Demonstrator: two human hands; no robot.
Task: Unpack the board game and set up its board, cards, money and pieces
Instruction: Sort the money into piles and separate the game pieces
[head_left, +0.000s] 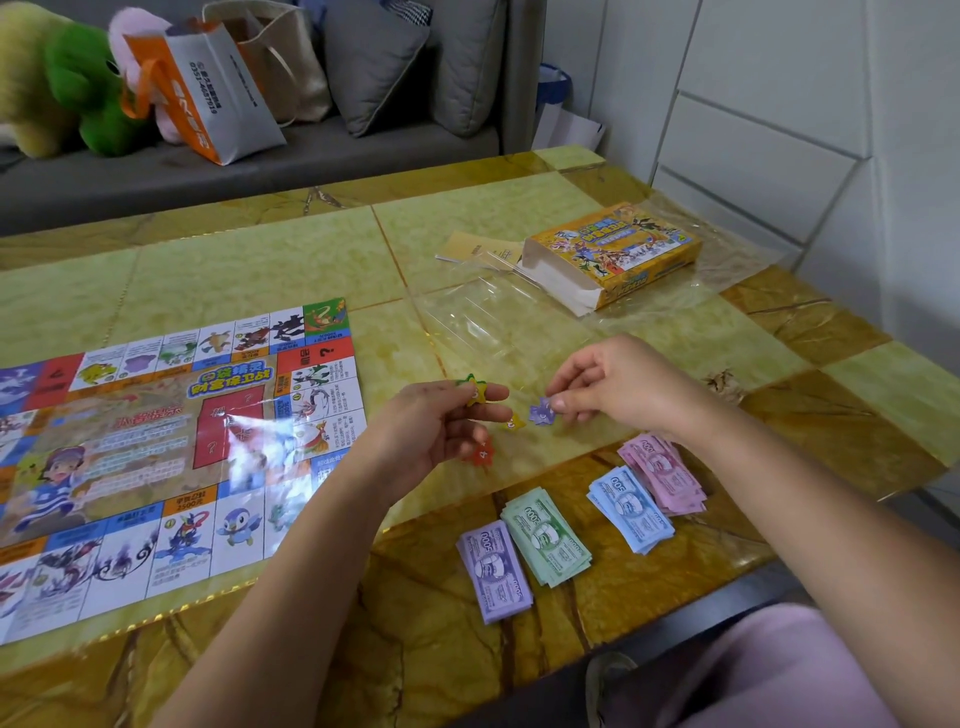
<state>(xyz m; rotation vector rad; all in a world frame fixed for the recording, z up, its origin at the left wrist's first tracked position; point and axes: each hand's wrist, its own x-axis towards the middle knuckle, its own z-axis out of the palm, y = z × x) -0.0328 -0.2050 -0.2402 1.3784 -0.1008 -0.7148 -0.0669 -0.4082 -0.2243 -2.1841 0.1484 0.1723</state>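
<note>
Pieces are being sorted between the hands. Left hand (441, 421), palm turned inward and forearm angled in from 7 o'clock, has its fingers pinching a yellow star piece (476, 391), probably collecting the set before placing it. Right hand (613, 387), reaching in from 4 o'clock with its knuckles up, has its fingers nipping a purple star piece (542, 411) low over the table (260, 249). A red star piece (483, 453) sits at 6 o'clock of the left fingers; held or lying, cannot tell. The board (171, 457) is spread flat at 9 o'clock, ready. The money stacks (548, 535) are sorted by colour at 5 o'clock, within reach. The opened box (618, 254) is parked at 1 o'clock.
</note>
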